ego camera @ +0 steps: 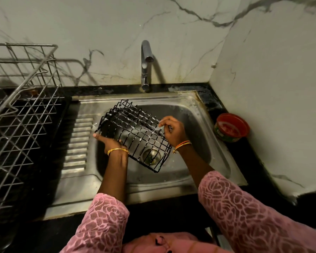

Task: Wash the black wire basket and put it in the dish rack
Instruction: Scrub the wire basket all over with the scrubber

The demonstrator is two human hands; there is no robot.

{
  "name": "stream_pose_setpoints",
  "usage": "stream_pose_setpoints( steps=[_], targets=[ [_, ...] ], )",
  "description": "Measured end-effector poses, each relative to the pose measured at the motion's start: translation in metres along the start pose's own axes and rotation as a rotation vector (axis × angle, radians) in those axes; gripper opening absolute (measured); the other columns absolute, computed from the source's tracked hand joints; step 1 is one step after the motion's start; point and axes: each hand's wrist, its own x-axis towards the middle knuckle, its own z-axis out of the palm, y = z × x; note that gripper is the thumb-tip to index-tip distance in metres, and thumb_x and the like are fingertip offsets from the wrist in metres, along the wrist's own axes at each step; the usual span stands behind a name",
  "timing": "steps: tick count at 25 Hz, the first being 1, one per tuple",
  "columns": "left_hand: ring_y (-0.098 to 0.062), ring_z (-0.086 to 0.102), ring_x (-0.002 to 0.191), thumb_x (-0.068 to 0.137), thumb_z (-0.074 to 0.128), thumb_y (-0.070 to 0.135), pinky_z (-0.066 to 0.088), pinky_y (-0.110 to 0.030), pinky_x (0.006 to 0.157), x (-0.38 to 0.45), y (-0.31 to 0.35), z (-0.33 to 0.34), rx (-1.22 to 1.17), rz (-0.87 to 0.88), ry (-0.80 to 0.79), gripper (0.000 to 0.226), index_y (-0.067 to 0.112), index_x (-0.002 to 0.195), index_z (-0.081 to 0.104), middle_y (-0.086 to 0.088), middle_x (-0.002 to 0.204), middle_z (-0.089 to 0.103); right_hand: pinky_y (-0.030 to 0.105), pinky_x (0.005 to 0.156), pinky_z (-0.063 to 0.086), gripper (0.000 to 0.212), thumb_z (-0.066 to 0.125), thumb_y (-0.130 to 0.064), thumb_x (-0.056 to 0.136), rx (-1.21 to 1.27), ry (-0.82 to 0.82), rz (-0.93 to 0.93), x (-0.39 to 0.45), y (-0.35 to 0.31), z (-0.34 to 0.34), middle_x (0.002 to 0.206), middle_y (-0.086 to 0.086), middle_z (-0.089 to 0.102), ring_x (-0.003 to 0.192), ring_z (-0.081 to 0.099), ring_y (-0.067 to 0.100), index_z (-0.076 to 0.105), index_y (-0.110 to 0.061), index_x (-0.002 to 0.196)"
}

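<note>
We've got black wire basket [135, 132] tilted over sink [199, 114] bowl, soapy. Left hand [109, 141] grips its near-left edge, right hand [173, 130] pinches top wires. Light, stiff, probably slippery; grab frame wires.

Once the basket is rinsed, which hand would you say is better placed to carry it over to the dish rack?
Probably the left hand. It holds the black wire basket at the end nearest the dish rack, which stands on the left. The right hand pinches the far end, away from the rack.
</note>
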Motion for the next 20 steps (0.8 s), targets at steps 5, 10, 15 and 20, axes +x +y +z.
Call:
stream_pose_setpoints(
  steps=[5,10,15,20],
  targets=[
    [-0.006,0.037,0.043,0.08,0.034,0.08,0.028,-0.012,0.04,0.0,0.002,0.001,0.006,-0.013,-0.011,0.068,0.018,0.101,0.054,0.006,0.06,0.045,0.021,0.08,0.048,0.032,0.049,0.019,0.073,-0.009,-0.112,-0.115,-0.034,-0.025,0.0,0.088,0.009,0.066,0.086,0.061,0.017,0.069,-0.006,0.078],
    [-0.004,0.033,0.027,0.082,0.036,0.077,0.026,-0.01,0.036,0.004,0.0,-0.002,-0.023,0.018,-0.057,0.058,0.022,0.068,0.047,0.008,0.049,0.04,0.04,0.081,0.054,0.025,0.048,0.017,0.074,-0.033,0.011,0.027,0.014,0.007,-0.011,0.087,0.017,0.067,0.083,0.064,0.024,0.067,0.002,0.08],
    [-0.004,0.031,0.027,0.085,0.035,0.074,0.029,-0.012,0.038,0.0,0.002,-0.001,-0.057,0.039,-0.059,0.056,0.022,0.071,0.048,0.009,0.041,0.041,0.042,0.085,0.053,0.024,0.046,0.009,0.074,-0.056,0.001,0.11,0.008,0.019,-0.013,0.088,0.02,0.069,0.085,0.065,0.03,0.069,0.004,0.08],
    [-0.004,0.032,0.029,0.085,0.039,0.072,0.024,-0.01,0.033,-0.007,-0.001,-0.003,-0.067,0.057,-0.015,0.055,0.02,0.079,0.051,0.006,0.054,0.042,0.031,0.08,0.053,0.024,0.053,0.014,0.076,-0.07,0.066,0.053,-0.018,0.004,-0.009,0.087,0.013,0.07,0.083,0.065,0.022,0.071,-0.003,0.079]
  ],
)
